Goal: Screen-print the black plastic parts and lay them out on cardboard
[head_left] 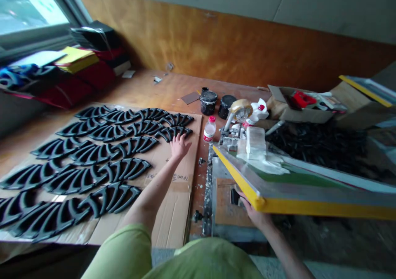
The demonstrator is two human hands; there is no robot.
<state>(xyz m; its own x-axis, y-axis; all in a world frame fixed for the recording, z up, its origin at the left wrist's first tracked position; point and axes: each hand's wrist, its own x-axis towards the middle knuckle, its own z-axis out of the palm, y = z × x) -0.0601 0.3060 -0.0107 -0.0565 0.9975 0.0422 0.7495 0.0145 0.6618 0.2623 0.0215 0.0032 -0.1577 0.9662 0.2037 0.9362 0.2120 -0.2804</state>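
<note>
My left hand (179,146) reaches out over the cardboard sheet (173,213), fingers spread, resting on a black curved piece (173,132) at the right end of a row. Several rows of such black curved pieces (93,176) cover the cardboard. My right hand (255,215) is under the raised yellow-framed printing screen (297,188), its fingers on a small black piece (234,196) lying on the wooden print base (225,213). The screen hides part of that hand.
A small water bottle (209,128), two black ink jars (208,101), a tape roll and rags sit behind the screen. A heap of black pieces (318,145) lies at right, a cardboard box (297,106) behind it. Stacked folders (74,64) fill the far left.
</note>
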